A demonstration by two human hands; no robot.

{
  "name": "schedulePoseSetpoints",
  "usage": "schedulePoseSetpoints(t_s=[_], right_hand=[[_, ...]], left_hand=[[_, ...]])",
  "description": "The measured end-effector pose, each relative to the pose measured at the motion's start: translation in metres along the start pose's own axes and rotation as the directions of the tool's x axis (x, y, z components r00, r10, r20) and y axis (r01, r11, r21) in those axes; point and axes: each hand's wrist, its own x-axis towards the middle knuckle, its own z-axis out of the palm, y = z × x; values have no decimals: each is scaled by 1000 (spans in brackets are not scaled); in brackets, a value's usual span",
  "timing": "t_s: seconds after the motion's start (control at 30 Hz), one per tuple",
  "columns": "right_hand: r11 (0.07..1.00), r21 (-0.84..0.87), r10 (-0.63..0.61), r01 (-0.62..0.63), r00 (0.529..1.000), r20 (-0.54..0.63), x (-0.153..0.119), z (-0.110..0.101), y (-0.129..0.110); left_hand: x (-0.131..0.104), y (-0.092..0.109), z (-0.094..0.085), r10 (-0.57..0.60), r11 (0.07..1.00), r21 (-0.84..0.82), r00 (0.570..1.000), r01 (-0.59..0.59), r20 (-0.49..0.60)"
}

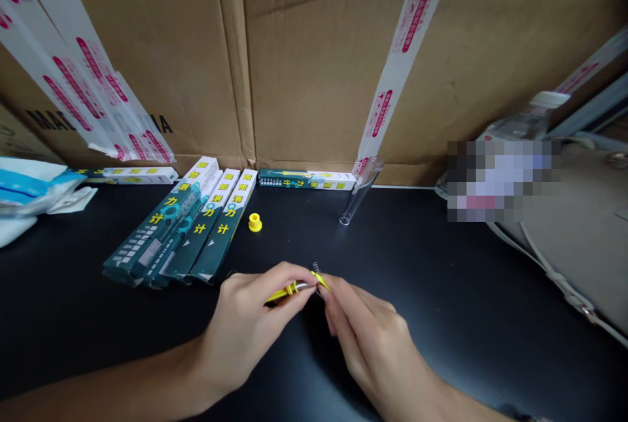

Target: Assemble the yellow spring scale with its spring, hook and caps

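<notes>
Above the black table my two hands meet at the fingertips. My left hand [248,320] is closed, with a thin yellow rod [280,293] pinched between thumb and fingers; a silvery part shows near its tip. My right hand [375,330] is closed too, pinching a small yellow piece [321,280]. A thin metal coil spring [316,267] sticks up right beside that piece. How the rod, the piece and the spring join is hidden by my fingers. Beyond my hands a yellow flanged cap [254,223] stands on the table, and a clear plastic tube [362,192] leans against the cardboard.
Several green-and-white spring-scale boxes [161,219] lie at the left, with another box [307,179] along the cardboard carton [314,69]. A blue-and-white package [39,186] is far left. To the right are a plastic bottle [520,124] and a beige bag [579,232].
</notes>
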Motion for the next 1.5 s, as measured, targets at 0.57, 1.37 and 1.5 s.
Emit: schedulePoseSetpoints(t_s=[0.57, 1.37, 1.5], right_hand=[[970, 191, 140, -147, 989, 50, 4, -11, 2], [902, 353, 270, -248, 963, -13, 7, -16, 1], [939, 305, 185, -161, 981, -50, 8, -18, -1]], left_hand=[[9, 11, -7, -252, 923, -242, 946, 299, 206], [11, 27, -14, -240, 967, 23, 877, 254, 417], [7, 29, -15, -133, 991, 78, 890, 109, 437]])
